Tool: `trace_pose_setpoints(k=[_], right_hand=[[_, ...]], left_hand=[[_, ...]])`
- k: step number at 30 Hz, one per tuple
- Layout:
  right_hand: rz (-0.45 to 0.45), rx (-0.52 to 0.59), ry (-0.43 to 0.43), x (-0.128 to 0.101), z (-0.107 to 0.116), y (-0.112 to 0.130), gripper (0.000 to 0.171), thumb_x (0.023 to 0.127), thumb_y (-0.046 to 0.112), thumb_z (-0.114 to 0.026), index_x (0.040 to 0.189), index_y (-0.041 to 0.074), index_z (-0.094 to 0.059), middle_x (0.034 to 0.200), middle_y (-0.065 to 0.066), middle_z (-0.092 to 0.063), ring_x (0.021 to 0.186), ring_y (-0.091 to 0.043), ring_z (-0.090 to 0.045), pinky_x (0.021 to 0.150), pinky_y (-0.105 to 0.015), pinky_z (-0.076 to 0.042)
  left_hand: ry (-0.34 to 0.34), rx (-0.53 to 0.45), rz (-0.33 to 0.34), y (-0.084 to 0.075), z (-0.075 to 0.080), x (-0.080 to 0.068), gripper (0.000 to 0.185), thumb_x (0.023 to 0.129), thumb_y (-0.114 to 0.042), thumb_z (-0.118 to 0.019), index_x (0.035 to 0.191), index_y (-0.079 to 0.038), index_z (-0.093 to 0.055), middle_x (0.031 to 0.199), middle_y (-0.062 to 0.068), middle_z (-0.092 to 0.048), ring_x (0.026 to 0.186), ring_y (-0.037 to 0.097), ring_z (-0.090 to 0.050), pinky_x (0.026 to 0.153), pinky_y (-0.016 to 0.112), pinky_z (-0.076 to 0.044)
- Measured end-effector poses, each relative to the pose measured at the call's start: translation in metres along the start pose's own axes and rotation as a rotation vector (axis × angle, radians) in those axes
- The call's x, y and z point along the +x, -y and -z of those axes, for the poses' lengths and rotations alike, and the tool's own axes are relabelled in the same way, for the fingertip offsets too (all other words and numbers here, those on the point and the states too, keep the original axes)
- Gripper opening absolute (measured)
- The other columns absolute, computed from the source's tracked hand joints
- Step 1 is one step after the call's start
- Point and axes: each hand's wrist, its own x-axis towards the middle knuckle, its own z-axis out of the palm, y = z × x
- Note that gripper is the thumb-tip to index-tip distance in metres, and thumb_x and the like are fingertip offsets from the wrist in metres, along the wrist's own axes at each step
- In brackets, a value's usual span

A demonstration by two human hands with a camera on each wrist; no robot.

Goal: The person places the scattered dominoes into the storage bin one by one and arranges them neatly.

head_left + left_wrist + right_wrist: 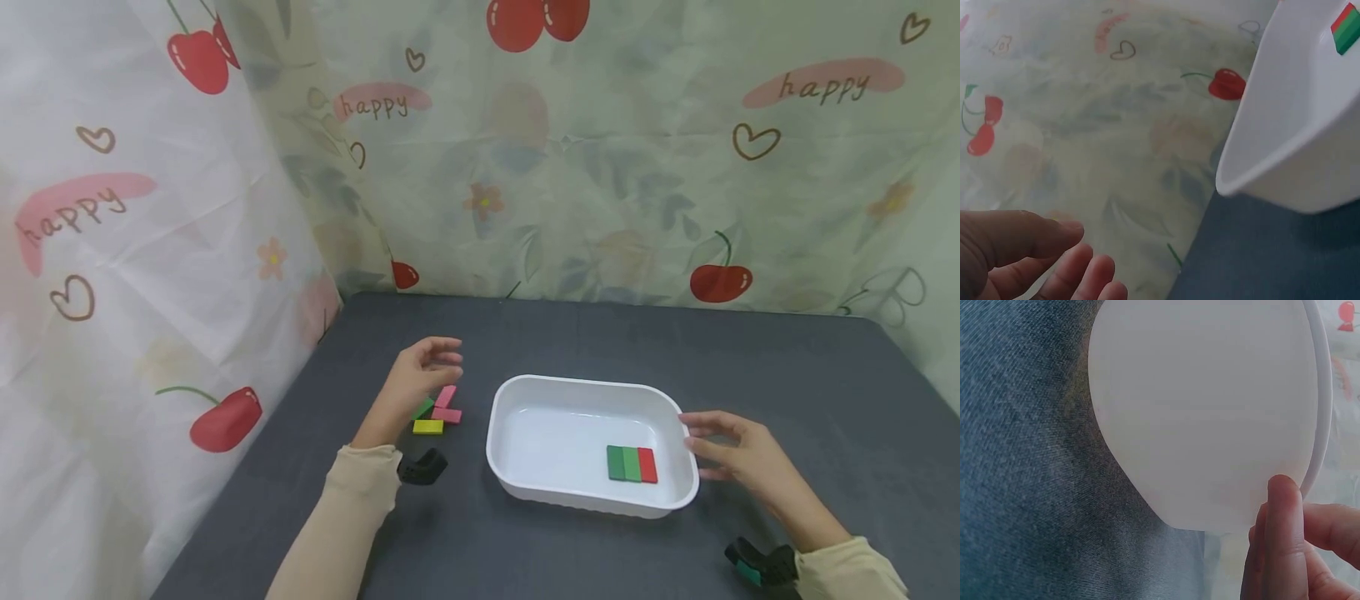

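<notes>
My left hand [420,371] is raised over a small group of flat blocks, its fingers loosely bent and nothing visible between them. A yellow block [428,427], a pink block [447,415], another pink block and a partly hidden green block [423,407] lie below it. My right hand [731,446] grips the right rim of a white tray [551,483], with fingertips on both sides of the rim [1321,394]. Inside the tray, toward its right end, a dark green block [615,463], a lighter green block [632,464] and a red block [647,466] sit side by side.
The dark grey tabletop [480,550] carries the tray and the blocks. A printed curtain [600,192] hangs behind the table and along its left side. A black band [422,467] is on the left wrist, and another [761,562] on the right.
</notes>
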Motion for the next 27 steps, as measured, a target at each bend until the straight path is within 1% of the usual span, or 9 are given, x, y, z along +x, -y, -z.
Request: trace_pose_setpoints(k=[4,6,8,12,15,19,22,25,27], right_hand=[[0.000,0.002,0.000,0.000,0.000,0.000,0.058,0.088,0.023,-0.071,0.135,-0.004,-0.050,0.124,-0.026,-0.055,0.097,-0.022,-0.064,0.070,-0.039,-0.058],[-0.002,-0.002,-0.002,0.000,0.000,0.000,0.058,0.088,0.024,-0.071,0.134,-0.004,-0.050,0.124,-0.026,-0.055,0.096,-0.022,-0.064,0.070,-0.038,-0.058],[-0.006,-0.002,-0.002,0.001,0.000,0.000,0.058,0.089,0.024,-0.071,0.134,-0.004,-0.050,0.124,-0.026,-0.054,0.096,-0.022,-0.064,0.070,-0.038,-0.058],[-0.017,-0.011,-0.003,0.001,0.000,-0.001,0.058,0.088,0.026,-0.071,0.134,-0.004,-0.050,0.125,-0.026,-0.054,0.096,-0.021,-0.063,0.070,-0.038,-0.058],[-0.017,-0.008,0.000,0.001,0.000,-0.001,0.059,0.088,0.026,-0.071,0.134,-0.004,-0.050,0.124,-0.026,-0.054,0.096,-0.021,-0.063,0.070,-0.038,-0.058],[-0.006,0.003,0.003,0.000,0.000,-0.002,0.058,0.088,0.025,-0.071,0.134,-0.004,-0.050,0.124,-0.025,-0.055,0.096,-0.021,-0.063,0.070,-0.038,-0.058],[0.000,0.001,0.001,0.000,0.000,-0.001,0.059,0.088,0.025,-0.071,0.134,-0.004,-0.050,0.125,-0.026,-0.054,0.096,-0.021,-0.063,0.070,-0.038,-0.058],[-0.002,-0.008,-0.001,0.000,0.000,-0.001,0.059,0.089,0.026,-0.071,0.135,-0.004,-0.050,0.126,-0.027,-0.053,0.097,-0.022,-0.063,0.070,-0.038,-0.058],[-0.004,-0.014,-0.002,0.000,0.000,-0.001,0.059,0.089,0.027,-0.071,0.135,-0.004,-0.050,0.127,-0.028,-0.053,0.098,-0.022,-0.063,0.070,-0.037,-0.058]], left_hand=[[-0.035,0.037,-0.009,0.020,0.016,0.003,0.043,0.090,-0.008,-0.066,0.132,-0.013,-0.055,0.126,0.017,-0.059,0.111,0.027,-0.060,0.096,0.048,-0.047],[-0.040,0.068,0.000,0.029,0.024,0.005,0.043,0.089,-0.007,-0.066,0.131,-0.013,-0.056,0.126,0.018,-0.059,0.110,0.027,-0.060,0.095,0.047,-0.048],[-0.030,0.108,0.015,0.037,0.032,0.008,0.043,0.090,-0.005,-0.064,0.131,-0.012,-0.056,0.127,0.020,-0.058,0.109,0.027,-0.061,0.094,0.045,-0.050],[0.016,0.192,0.054,0.051,0.045,0.013,0.045,0.089,0.000,-0.063,0.133,-0.009,-0.055,0.127,0.021,-0.058,0.107,0.026,-0.063,0.091,0.042,-0.051],[0.062,0.261,0.066,0.056,0.051,0.016,0.046,0.088,0.003,-0.062,0.132,-0.005,-0.056,0.124,0.021,-0.059,0.104,0.026,-0.062,0.087,0.040,-0.052],[0.119,0.306,0.096,0.062,0.056,0.020,0.047,0.084,0.007,-0.061,0.129,-0.004,-0.059,0.115,0.019,-0.062,0.095,0.025,-0.060,0.080,0.037,-0.053],[0.160,0.323,0.120,0.067,0.058,0.023,0.048,0.080,0.009,-0.065,0.126,-0.006,-0.062,0.107,0.015,-0.063,0.087,0.021,-0.058,0.075,0.033,-0.052],[0.202,0.365,0.123,0.072,0.059,0.027,0.049,0.077,0.008,-0.069,0.123,-0.007,-0.065,0.101,0.012,-0.063,0.085,0.020,-0.056,0.071,0.029,-0.049],[0.220,0.392,0.129,0.074,0.060,0.028,0.049,0.075,0.008,-0.071,0.121,-0.010,-0.067,0.099,0.009,-0.063,0.086,0.019,-0.054,0.070,0.028,-0.047]])
